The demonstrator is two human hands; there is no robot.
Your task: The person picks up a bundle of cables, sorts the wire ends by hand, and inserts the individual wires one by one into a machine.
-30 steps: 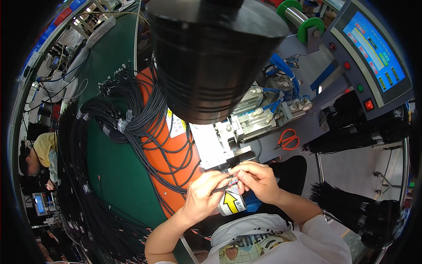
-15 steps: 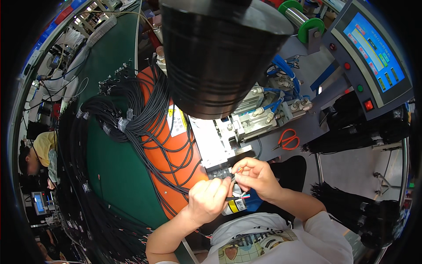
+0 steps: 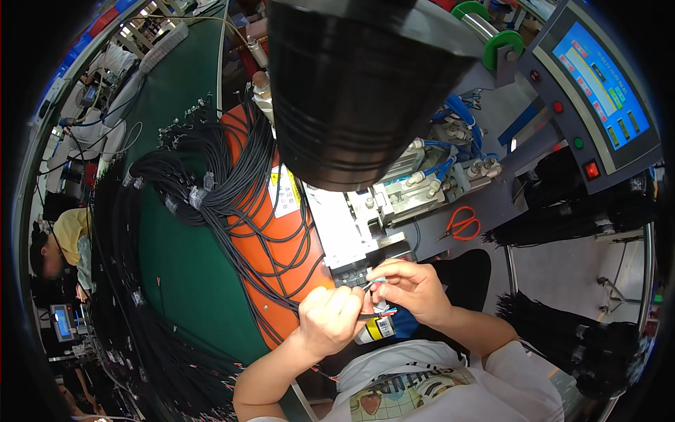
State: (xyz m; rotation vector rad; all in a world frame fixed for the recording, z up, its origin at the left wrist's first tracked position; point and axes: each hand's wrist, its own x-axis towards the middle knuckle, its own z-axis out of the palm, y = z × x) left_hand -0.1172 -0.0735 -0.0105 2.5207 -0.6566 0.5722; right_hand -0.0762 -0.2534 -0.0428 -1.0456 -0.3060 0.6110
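My left hand [image 3: 329,318] is closed round a black cable, its thumb and forefinger pressed together near the front of the machine. Thin coloured wires [image 3: 380,280] at the cable's stripped end lie between the fingertips of my right hand [image 3: 416,291], which is closed in a pinch. Below the left fingers sticks out a second cable end [image 3: 387,312] with blue, white and red wires. Just beyond both hands sits a small dark fixture [image 3: 349,273] on the machine's brightly lit metal plate [image 3: 334,225].
A large black duct [image 3: 358,98] hangs over the machine. Bundled black cables [image 3: 211,190] cover the orange panel [image 3: 281,264] and green table [image 3: 176,260] at left. Red-handled scissors [image 3: 462,224] lie right of the machine, below a control screen [image 3: 598,84]. Another person [image 3: 70,243] is at far left.
My right fingers have shifted slightly and the coloured wires between them show more. The left hand has barely moved. The whole view has shifted a little.
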